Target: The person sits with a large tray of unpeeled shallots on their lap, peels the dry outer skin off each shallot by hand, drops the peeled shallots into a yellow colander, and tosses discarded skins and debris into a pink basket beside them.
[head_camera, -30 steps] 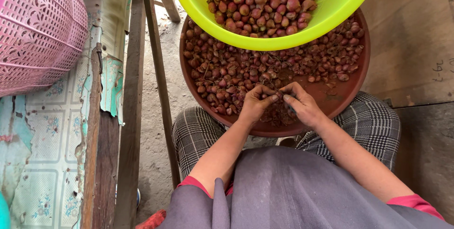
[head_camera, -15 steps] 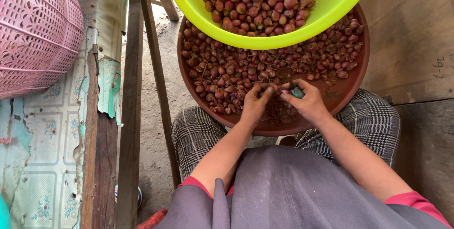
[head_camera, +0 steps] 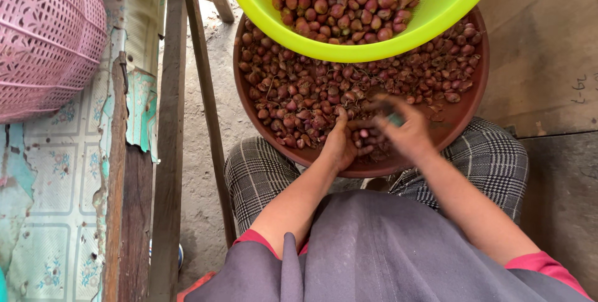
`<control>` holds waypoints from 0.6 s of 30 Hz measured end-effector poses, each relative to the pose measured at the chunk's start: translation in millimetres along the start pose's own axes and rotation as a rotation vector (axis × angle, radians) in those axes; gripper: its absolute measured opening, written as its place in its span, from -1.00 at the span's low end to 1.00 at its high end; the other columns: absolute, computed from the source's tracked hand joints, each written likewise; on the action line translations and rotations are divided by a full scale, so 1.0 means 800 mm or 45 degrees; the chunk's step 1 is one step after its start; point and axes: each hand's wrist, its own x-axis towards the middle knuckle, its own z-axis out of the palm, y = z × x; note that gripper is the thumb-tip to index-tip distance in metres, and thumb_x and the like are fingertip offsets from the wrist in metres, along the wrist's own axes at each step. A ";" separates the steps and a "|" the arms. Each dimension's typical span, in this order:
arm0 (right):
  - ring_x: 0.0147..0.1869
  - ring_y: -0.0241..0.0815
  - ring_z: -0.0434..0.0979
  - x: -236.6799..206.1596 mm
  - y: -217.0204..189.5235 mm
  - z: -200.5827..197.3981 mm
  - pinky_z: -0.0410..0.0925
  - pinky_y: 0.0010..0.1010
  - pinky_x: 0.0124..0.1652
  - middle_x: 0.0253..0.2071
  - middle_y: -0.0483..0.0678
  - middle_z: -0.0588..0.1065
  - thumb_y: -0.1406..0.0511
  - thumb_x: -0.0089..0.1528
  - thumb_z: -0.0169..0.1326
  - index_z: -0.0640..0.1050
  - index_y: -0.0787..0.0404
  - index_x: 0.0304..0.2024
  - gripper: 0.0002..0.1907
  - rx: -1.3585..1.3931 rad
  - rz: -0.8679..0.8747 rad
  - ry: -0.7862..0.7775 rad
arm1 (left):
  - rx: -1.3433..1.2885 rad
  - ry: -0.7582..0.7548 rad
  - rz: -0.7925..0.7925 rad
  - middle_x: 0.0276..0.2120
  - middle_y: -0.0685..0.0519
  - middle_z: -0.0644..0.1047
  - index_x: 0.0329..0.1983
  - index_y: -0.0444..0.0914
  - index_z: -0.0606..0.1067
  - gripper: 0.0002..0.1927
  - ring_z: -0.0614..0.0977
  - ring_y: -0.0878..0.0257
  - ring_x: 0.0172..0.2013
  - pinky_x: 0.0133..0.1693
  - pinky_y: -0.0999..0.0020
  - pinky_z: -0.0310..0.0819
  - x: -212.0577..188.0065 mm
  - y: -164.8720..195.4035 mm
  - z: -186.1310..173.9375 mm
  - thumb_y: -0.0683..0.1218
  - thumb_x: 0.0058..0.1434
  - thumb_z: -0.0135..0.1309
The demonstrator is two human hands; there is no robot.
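- left hand [head_camera: 339, 146]: rests on the near rim of the round brown tray [head_camera: 473, 99], fingers curled around a small reddish shallot [head_camera: 363, 134].
- right hand [head_camera: 405, 130]: blurred, just beside the left hand, closed on a small bluish tool [head_camera: 395, 119]; tool type cannot be told.
- heap of unpeeled reddish shallots [head_camera: 299, 93]: fills the tray, which sits on the person's checked-trouser lap.
- lime-green plastic bowl [head_camera: 448, 9]: overlaps the tray's far side and holds cleaner shallots.
- pink plastic lattice basket [head_camera: 43, 34]: far left, well apart.
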 end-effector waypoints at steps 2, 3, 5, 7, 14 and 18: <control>-0.08 -0.19 0.58 0.016 -0.002 -0.026 0.50 -0.36 -0.15 -0.05 0.02 0.55 0.31 0.25 0.25 0.57 0.21 0.06 -0.67 -0.480 -0.024 0.201 | 0.018 0.013 0.000 -0.17 -0.10 0.62 0.26 -0.45 0.43 0.02 0.64 0.10 -0.14 -0.06 0.13 0.58 -0.005 0.008 0.005 0.54 0.41 -0.48; -0.09 -0.07 0.58 0.024 0.000 -0.036 0.48 -0.27 -0.16 -0.03 0.07 0.54 0.32 0.21 0.25 0.58 0.24 0.03 -0.67 -0.742 -0.150 0.242 | 0.025 0.015 0.006 -0.14 -0.11 0.61 0.27 -0.44 0.42 0.02 0.64 0.09 -0.12 -0.03 0.10 0.57 -0.009 0.012 0.008 0.54 0.39 -0.49; -0.11 0.16 0.58 0.039 0.008 -0.051 0.46 -0.09 -0.17 0.02 0.16 0.50 0.34 0.15 0.27 0.60 0.29 -0.03 -0.67 -1.263 -0.409 0.331 | 0.050 0.007 0.015 -0.10 -0.13 0.60 0.28 -0.41 0.40 0.01 0.65 0.05 -0.06 0.04 0.04 0.56 -0.015 0.021 0.015 0.54 0.37 -0.50; -0.07 0.21 0.57 0.051 0.019 -0.052 0.45 -0.02 -0.14 0.00 0.13 0.49 0.32 0.14 0.26 0.60 0.26 -0.09 -0.71 -1.331 -0.277 0.261 | 0.039 0.046 0.008 -0.08 -0.13 0.60 0.26 -0.37 0.39 -0.05 0.65 0.05 -0.05 0.04 0.00 0.56 -0.019 0.027 0.021 0.51 0.35 -0.49; -0.30 -0.19 0.53 0.047 0.024 -0.037 0.39 -0.32 -0.29 -0.28 0.02 0.58 0.32 0.28 0.27 0.60 0.26 -0.09 -0.80 -0.149 0.089 0.034 | 0.274 0.117 0.262 -0.08 0.01 0.63 0.17 -0.34 0.44 -0.56 0.69 0.14 -0.08 -0.03 0.14 0.64 -0.007 0.019 0.016 -0.03 0.29 0.13; -0.31 -0.32 0.61 0.025 0.027 -0.009 0.49 -0.50 -0.26 -0.32 -0.08 0.59 0.42 0.24 0.22 0.56 0.29 -0.19 -0.88 0.488 0.015 -0.130 | 0.354 0.050 0.442 -0.19 -0.02 0.63 0.10 -0.40 0.51 -0.65 0.69 0.26 -0.17 -0.10 0.34 0.66 0.006 -0.004 0.010 -0.20 0.29 0.24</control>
